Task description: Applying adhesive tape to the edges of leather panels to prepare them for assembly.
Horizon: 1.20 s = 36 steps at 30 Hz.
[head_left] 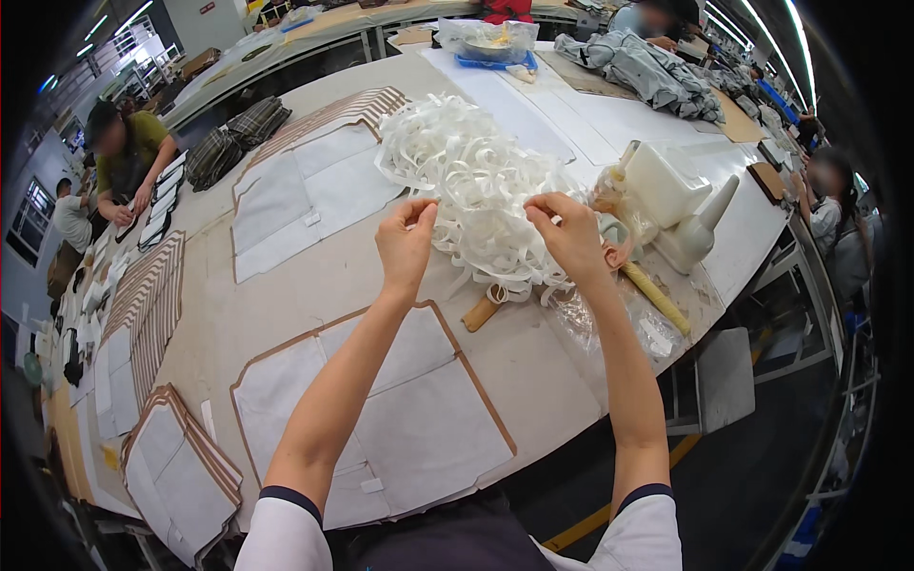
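- Left hand [407, 249]: raised at the near left edge of the ribbon heap; fingers curled, thumb and forefinger tips drawn close. I cannot tell whether a strip sits in the pinch.
- Right hand [571, 236]: raised in front of the heap's right part, well apart from the left, similarly pinched; contents of the grip likewise unclear to me.
- Heap of white ribbon [476, 162]: loose, tangled loops on the table [209, 305], between and beyond the hands.
- Brown-edged white panel [419, 419]: I log it flat on the near side, partly under the left forearm.
- Wooden handle [483, 310]: pokes out at the heap's near edge.
- Right of the heap: yellow rod [657, 300], just beside the right forearm; farther right, I note a nozzled bottle [693, 233] lying tilted.
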Available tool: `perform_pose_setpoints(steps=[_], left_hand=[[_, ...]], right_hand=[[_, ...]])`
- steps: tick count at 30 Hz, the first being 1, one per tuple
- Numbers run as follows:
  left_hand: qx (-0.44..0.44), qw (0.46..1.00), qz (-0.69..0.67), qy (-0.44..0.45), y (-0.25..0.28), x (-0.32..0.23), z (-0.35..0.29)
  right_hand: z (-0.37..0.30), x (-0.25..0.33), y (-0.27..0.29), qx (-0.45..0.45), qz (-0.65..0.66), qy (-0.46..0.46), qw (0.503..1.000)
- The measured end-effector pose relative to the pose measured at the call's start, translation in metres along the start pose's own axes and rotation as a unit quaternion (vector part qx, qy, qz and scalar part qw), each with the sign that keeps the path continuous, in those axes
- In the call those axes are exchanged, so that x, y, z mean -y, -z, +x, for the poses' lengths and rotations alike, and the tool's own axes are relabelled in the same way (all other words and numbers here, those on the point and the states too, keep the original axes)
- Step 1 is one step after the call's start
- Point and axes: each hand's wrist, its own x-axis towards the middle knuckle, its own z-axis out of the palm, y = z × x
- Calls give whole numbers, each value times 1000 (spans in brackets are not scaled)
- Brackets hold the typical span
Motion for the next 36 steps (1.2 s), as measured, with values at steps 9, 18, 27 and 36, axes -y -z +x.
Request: perform_pose_setpoints(steps=[9, 18, 27, 36], left_hand=[[78, 791, 385, -469, -13, -40, 72], [236, 971, 28, 10, 3, -44, 91], [142, 982, -51, -110, 6, -29, 60], [36, 940, 230, -251, 23, 24, 62]], right_hand=[[-10, -14, -36, 0, -127, 134, 983], [-13, -28, -38, -34, -146, 186, 971], [-9, -49, -30, -38, -208, 134, 968], [-7, -1, -36, -95, -191, 215, 953]])
